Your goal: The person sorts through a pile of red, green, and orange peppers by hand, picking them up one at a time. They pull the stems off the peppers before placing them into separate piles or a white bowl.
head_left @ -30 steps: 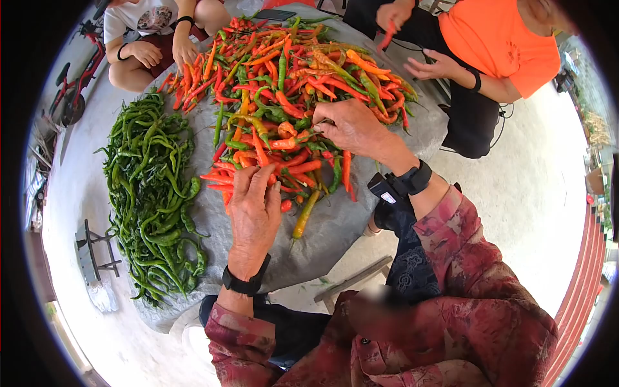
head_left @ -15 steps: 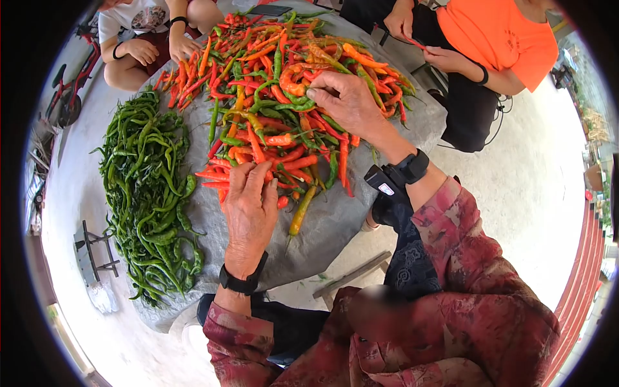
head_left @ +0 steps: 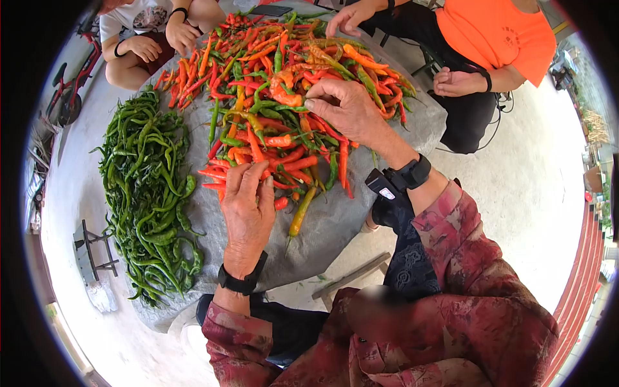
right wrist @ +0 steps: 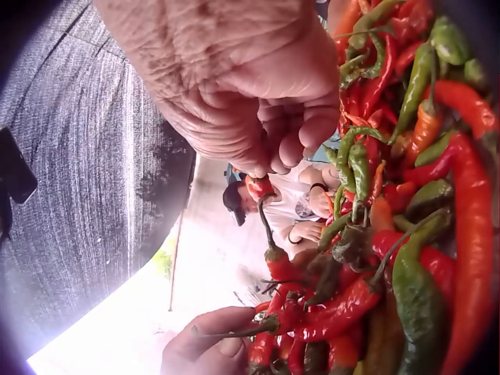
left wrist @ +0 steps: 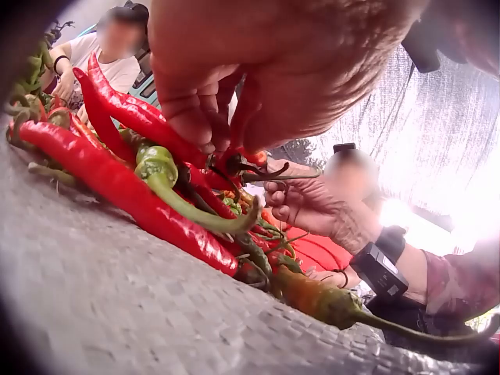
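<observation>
A large heap of red, orange and green peppers covers the middle of the sheet. At its near left edge my left hand pinches red peppers near their stems; the left wrist view shows a long red pepper running out from under the fingers. My right hand is over the heap, thumb and fingertips pinching the stem end of a curled orange-red pepper. The right wrist view shows part of that pepper under the fingertips. A yellow-green pepper lies near the front.
A long pile of green peppers lies on the left of the grey sheet. Two people sit across, one in white, one in orange. A phone lies at the far edge; a wooden stool stands below.
My right hand moved from the stems to the curled orange-red pepper, then drew it slightly. My left hand barely shifted. The person in orange now reaches one hand toward the heap, the hands apart.
</observation>
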Tool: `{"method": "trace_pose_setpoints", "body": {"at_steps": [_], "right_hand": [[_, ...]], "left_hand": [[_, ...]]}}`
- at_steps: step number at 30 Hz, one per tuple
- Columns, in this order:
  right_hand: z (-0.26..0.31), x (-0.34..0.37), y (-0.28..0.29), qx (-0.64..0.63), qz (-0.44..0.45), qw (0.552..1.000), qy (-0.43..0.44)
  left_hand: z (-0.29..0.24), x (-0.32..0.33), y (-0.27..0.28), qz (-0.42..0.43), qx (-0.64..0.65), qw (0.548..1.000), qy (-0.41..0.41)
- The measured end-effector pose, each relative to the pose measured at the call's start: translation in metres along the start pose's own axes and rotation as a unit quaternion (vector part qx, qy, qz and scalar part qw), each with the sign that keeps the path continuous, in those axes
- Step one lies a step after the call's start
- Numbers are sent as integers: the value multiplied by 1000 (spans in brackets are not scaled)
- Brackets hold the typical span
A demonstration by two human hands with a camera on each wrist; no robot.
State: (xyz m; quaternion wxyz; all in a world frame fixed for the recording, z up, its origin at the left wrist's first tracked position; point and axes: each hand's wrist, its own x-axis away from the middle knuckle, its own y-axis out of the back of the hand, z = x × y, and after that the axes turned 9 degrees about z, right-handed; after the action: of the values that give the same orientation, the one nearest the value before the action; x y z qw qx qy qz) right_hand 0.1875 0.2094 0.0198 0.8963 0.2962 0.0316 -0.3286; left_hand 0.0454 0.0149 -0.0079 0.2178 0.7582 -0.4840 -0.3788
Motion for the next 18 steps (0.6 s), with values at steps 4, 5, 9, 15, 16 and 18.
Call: {"method": "trace_pose_setpoints", "body": {"at_steps": [4,5,9,15,16,18], "right_hand": [[-15,-3,-5,107,-17,993,51],[-16,-3,-5,79,2,996,35],[-5,2,4,124,-44,991,2],[-22,21,28,259,75,962,-49],[-27,25,29,272,124,954,-24],[-25,32,32,274,193,942,-1]], "left_hand": [[1,1,-1,6,-13,1000,-1],[0,1,-1,7,-12,1000,-1],[-1,1,1,9,-16,1000,-5],[-1,2,-1,22,-20,1000,-5],[-1,2,-1,24,-16,1000,-1],[-1,3,0,25,-15,1000,-2]]}}
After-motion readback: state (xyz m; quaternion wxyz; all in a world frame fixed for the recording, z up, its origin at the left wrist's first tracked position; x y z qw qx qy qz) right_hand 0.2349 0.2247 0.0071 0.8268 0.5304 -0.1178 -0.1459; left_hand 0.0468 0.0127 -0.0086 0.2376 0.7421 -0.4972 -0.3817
